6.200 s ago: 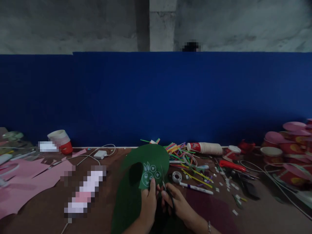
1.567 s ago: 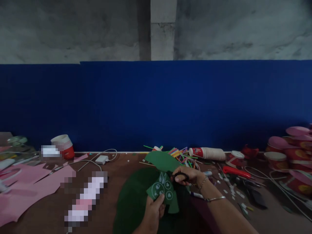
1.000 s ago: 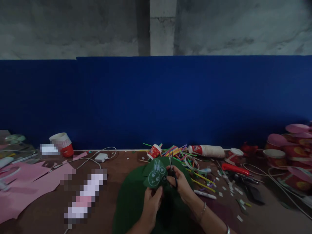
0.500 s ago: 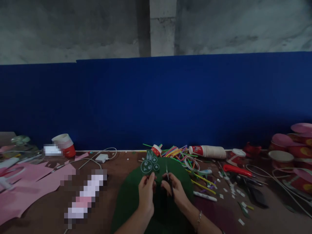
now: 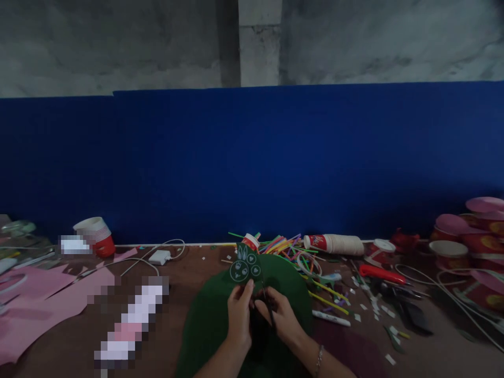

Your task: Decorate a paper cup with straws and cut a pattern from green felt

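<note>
My left hand [image 5: 241, 310] pinches the lower edge of a small dark green paper piece [image 5: 244, 268], which bears white line drawings of a rabbit face, ears and small circles with hearts. In my right hand [image 5: 281, 315] is a pair of scissors [image 5: 268, 303] with dark handles. Their blades point up and sit at the right edge of the drawn piece; whether they are open cannot be made out. Beneath both hands lies a large green sheet [image 5: 212, 310] with a rounded outline.
Colourful pipe cleaners [image 5: 281, 244], a stack of paper cups [image 5: 334, 244] and a white marker [image 5: 331, 317] lie beyond and to the right. A red-handled tool [image 5: 381, 273] rests among paper scraps. Pink sheets [image 5: 59, 310] and more cups [image 5: 96, 236] are at left.
The drawn piece has shifted slightly right and turned. My right hand has come nearer to my left, and the scissor blades now lean left against the piece's edge.
</note>
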A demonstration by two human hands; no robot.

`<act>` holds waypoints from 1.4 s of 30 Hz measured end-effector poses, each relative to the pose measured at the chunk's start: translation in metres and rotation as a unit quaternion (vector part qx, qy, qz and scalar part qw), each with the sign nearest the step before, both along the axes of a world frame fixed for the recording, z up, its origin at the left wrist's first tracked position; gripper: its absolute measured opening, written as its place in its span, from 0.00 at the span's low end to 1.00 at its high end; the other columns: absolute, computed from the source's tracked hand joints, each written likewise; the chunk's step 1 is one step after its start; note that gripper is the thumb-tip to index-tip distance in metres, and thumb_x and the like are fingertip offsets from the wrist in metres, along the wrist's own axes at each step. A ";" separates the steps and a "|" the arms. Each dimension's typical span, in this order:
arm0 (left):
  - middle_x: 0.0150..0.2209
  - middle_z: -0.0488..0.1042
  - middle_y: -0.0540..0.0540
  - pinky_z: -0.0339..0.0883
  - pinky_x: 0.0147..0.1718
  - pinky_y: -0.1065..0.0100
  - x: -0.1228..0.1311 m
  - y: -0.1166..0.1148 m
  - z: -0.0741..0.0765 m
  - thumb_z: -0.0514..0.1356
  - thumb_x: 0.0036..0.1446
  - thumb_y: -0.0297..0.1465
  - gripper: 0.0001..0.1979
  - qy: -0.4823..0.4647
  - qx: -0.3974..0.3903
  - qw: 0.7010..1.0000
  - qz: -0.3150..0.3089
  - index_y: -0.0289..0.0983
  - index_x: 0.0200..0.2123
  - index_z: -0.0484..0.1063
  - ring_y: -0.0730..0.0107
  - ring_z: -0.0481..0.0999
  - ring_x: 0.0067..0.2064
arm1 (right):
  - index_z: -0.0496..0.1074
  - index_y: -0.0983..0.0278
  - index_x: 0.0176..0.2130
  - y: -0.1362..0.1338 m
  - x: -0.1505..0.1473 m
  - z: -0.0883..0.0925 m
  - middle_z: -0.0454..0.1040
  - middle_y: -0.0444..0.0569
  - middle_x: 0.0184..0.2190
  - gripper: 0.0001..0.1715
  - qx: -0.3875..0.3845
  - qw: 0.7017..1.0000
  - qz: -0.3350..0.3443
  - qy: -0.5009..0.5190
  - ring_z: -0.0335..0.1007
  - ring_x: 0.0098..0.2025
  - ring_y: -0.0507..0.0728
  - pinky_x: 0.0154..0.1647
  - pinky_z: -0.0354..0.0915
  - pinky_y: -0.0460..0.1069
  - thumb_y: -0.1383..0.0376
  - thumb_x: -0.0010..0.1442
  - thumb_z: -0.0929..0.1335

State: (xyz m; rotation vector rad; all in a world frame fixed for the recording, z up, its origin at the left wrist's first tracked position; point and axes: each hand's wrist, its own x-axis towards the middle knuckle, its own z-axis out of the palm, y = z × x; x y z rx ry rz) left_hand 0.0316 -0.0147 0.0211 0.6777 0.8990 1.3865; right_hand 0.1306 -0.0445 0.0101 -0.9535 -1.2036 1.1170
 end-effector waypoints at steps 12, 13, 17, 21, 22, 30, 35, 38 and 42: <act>0.13 0.65 0.55 0.57 0.17 0.74 -0.002 0.003 -0.001 0.70 0.35 0.38 0.16 0.040 0.001 0.999 -0.015 0.33 0.18 0.69 0.77 0.65 0.16 | 0.67 0.65 0.28 0.002 0.001 -0.002 0.65 0.40 0.16 0.23 -0.024 0.998 -0.045 -0.021 0.60 0.17 0.48 0.17 0.58 0.43 0.48 0.45 0.71; 0.13 0.65 0.55 0.57 0.17 0.75 -0.003 0.005 -0.001 0.70 0.35 0.38 0.17 0.037 -0.002 0.999 -0.003 0.33 0.18 0.68 0.77 0.65 0.16 | 0.67 0.65 0.29 0.002 0.000 -0.001 0.65 0.39 0.16 0.24 -0.031 0.998 -0.046 -0.020 0.60 0.16 0.48 0.17 0.58 0.43 0.48 0.45 0.71; 0.16 0.67 0.55 0.57 0.17 0.76 -0.008 0.010 0.000 0.68 0.38 0.39 0.16 -0.013 -0.018 0.999 0.045 0.34 0.21 0.68 0.78 0.65 0.17 | 0.68 0.65 0.29 0.001 0.000 0.003 0.64 0.39 0.16 0.25 -0.043 0.997 -0.057 -0.018 0.59 0.17 0.48 0.18 0.59 0.44 0.47 0.44 0.71; 0.18 0.68 0.56 0.55 0.16 0.77 -0.011 0.013 0.004 0.69 0.35 0.37 0.16 -0.015 0.001 0.997 0.078 0.34 0.26 0.70 0.79 0.65 0.18 | 0.67 0.65 0.29 -0.001 0.000 0.007 0.64 0.39 0.17 0.25 -0.049 0.997 -0.049 -0.014 0.60 0.18 0.49 0.19 0.60 0.44 0.47 0.43 0.72; 0.17 0.68 0.56 0.54 0.15 0.78 -0.011 0.013 0.005 0.69 0.35 0.37 0.16 -0.008 0.005 0.996 0.086 0.34 0.25 0.69 0.80 0.65 0.17 | 0.67 0.64 0.30 -0.001 0.000 0.007 0.64 0.39 0.17 0.25 -0.054 0.998 -0.037 -0.017 0.60 0.19 0.49 0.19 0.59 0.44 0.47 0.44 0.71; 0.16 0.67 0.55 0.54 0.14 0.78 -0.007 0.006 0.009 0.69 0.37 0.38 0.16 0.029 0.031 0.996 0.082 0.34 0.23 0.68 0.82 0.62 0.16 | 0.69 0.65 0.31 -0.005 -0.004 0.003 0.66 0.41 0.22 0.20 -0.023 0.998 0.012 -0.057 0.59 0.24 0.49 0.23 0.58 0.43 0.53 0.45 0.73; 0.18 0.70 0.54 0.56 0.15 0.78 -0.006 0.005 0.004 0.69 0.38 0.37 0.15 0.028 0.042 0.998 0.046 0.33 0.25 0.70 0.81 0.64 0.17 | 0.67 0.65 0.29 -0.004 -0.004 0.003 0.65 0.40 0.22 0.19 -0.019 0.999 0.024 -0.010 0.59 0.22 0.48 0.22 0.58 0.43 0.54 0.46 0.73; 0.17 0.69 0.54 0.55 0.15 0.78 -0.005 0.006 0.003 0.69 0.39 0.37 0.15 0.028 0.051 0.997 0.043 0.33 0.24 0.69 0.81 0.63 0.17 | 0.66 0.65 0.28 -0.004 -0.004 0.003 0.64 0.39 0.19 0.20 -0.034 0.999 0.022 -0.012 0.58 0.19 0.47 0.19 0.56 0.42 0.53 0.45 0.73; 0.17 0.69 0.54 0.55 0.14 0.78 -0.006 0.006 0.005 0.69 0.38 0.38 0.16 0.033 0.047 0.997 0.045 0.33 0.23 0.69 0.81 0.63 0.16 | 0.65 0.65 0.28 -0.005 -0.004 0.003 0.62 0.38 0.16 0.20 -0.054 0.998 0.011 -0.031 0.57 0.17 0.47 0.17 0.56 0.42 0.53 0.46 0.72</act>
